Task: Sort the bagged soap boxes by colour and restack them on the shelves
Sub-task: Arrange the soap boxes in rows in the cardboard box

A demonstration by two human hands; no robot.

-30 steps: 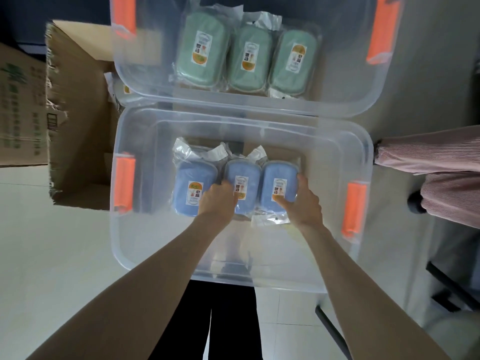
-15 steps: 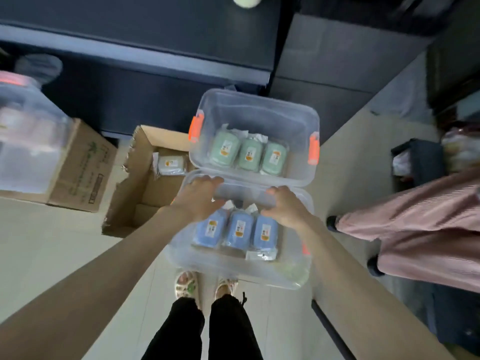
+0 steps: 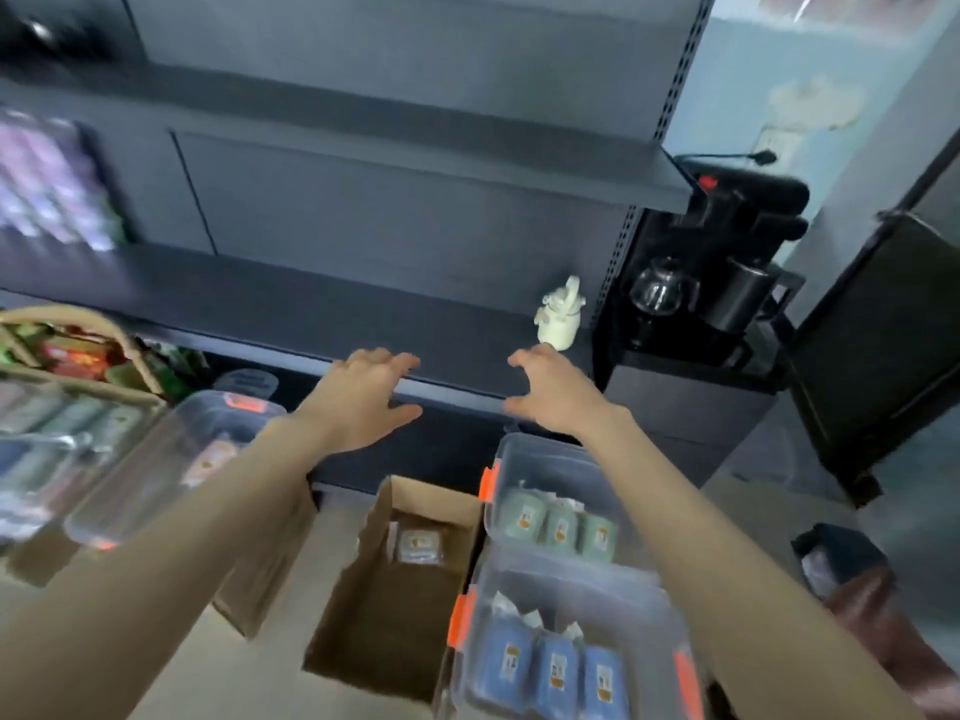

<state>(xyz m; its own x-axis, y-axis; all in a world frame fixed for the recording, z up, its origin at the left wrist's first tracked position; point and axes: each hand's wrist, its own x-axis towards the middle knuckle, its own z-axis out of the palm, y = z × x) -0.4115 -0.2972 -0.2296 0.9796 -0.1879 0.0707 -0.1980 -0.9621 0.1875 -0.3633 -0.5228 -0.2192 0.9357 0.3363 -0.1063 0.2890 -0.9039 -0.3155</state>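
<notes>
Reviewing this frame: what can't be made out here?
Head view only.
- Left bin: contents smeared by motion blur.
- Purple packs on the shelf: blurred, cut by the left edge.
- Soap labels: too small to read.
- Blue bin: cut by the bottom edge.
- Left hand: touching the shelf edge or not, unclear.

Left arm: bare, stretched forward. Left hand [image 3: 371, 394]: palm down, fingers [image 3: 395, 362] spread and relaxed, thumb out toward the right, holding nothing. Right arm: bare, stretched forward. Right hand [image 3: 553, 394]: palm down, fingers loosely bent, thumb out leftward, holding nothing.
</notes>
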